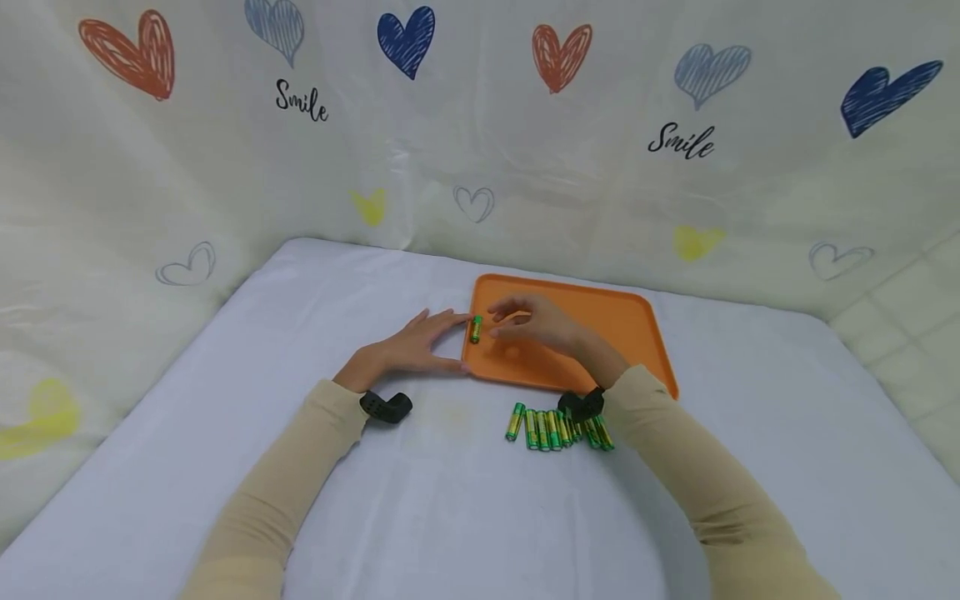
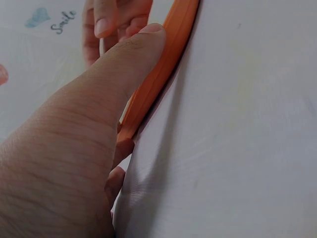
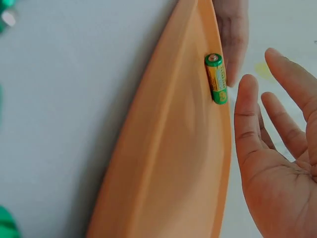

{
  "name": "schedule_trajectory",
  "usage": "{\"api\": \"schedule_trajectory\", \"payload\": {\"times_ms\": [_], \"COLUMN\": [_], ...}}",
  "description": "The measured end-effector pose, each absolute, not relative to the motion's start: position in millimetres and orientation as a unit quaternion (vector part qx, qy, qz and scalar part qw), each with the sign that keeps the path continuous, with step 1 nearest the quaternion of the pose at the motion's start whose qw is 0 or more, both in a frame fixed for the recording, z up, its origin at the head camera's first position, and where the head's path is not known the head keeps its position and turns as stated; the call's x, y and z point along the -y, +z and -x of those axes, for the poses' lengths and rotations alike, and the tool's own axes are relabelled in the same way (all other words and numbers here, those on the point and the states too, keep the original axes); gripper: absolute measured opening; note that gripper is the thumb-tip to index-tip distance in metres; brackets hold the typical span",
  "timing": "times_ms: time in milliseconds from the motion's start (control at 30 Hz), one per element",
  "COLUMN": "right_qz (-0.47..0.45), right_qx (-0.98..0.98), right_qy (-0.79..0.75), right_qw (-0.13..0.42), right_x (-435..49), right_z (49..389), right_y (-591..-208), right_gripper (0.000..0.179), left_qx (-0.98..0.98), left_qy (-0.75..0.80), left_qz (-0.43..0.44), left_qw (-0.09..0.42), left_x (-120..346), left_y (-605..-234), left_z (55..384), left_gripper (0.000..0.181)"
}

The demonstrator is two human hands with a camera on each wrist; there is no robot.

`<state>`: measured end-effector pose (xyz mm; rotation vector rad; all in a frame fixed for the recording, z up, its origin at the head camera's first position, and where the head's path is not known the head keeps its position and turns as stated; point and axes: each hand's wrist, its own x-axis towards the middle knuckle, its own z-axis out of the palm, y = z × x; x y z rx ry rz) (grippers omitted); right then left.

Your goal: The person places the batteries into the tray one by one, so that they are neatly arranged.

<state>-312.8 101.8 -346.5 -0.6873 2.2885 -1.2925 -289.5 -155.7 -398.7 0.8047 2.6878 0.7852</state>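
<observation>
A green and gold battery (image 1: pixel 476 329) lies inside the orange tray (image 1: pixel 570 292) along its left rim; the right wrist view shows the same battery (image 3: pixel 216 79) whole. My left hand (image 1: pixel 416 343) is at the tray's left side, thumb and fingers spread, fingertips right at the rim. In the left wrist view the left thumb (image 2: pixel 143 49) lies against the tray's outer edge. Over the tray, just right of the battery, my right hand (image 1: pixel 540 323) hovers with its fingers loosely bent and nothing between them.
Several more batteries (image 1: pixel 543 429) stand in a loose row on the white cloth (image 1: pixel 420 517) in front of the tray, partly hidden by the right wrist's black camera (image 1: pixel 581 406). A curtain with printed hearts (image 1: pixel 480 125) hangs behind the table.
</observation>
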Motion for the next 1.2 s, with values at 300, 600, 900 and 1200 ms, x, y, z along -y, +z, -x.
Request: {"api": "schedule_trajectory", "payload": {"times_ms": [300, 600, 900, 1200], "right_qz": [0.265, 0.281, 0.302, 0.328], "right_qx": [-0.814, -0.794, -0.781, -0.779], "right_qy": [-0.474, -0.496, -0.503, -0.491], "right_qw": [0.207, 0.211, 0.216, 0.211], "right_x": [-104.9, -109.5, -113.7, -122.2], "right_z": [299.3, 279.3, 260.2, 246.3], "right_y": [-343.5, -338.8, -336.4, -337.3], "right_gripper": [0.050, 0.049, 0.047, 0.046], "left_qx": [-0.916, -0.916, -0.916, -0.913], "left_qy": [0.274, 0.276, 0.275, 0.280], "left_qz": [-0.269, -0.268, -0.269, -0.276], "left_qw": [0.116, 0.114, 0.110, 0.109], "left_x": [155.7, 156.2, 156.6, 156.2], "left_y": [-397.9, -398.7, -398.4, -396.4], "left_z": [288.3, 287.7, 286.6, 286.0], "left_gripper": [0.094, 0.093, 0.091, 0.091]}}
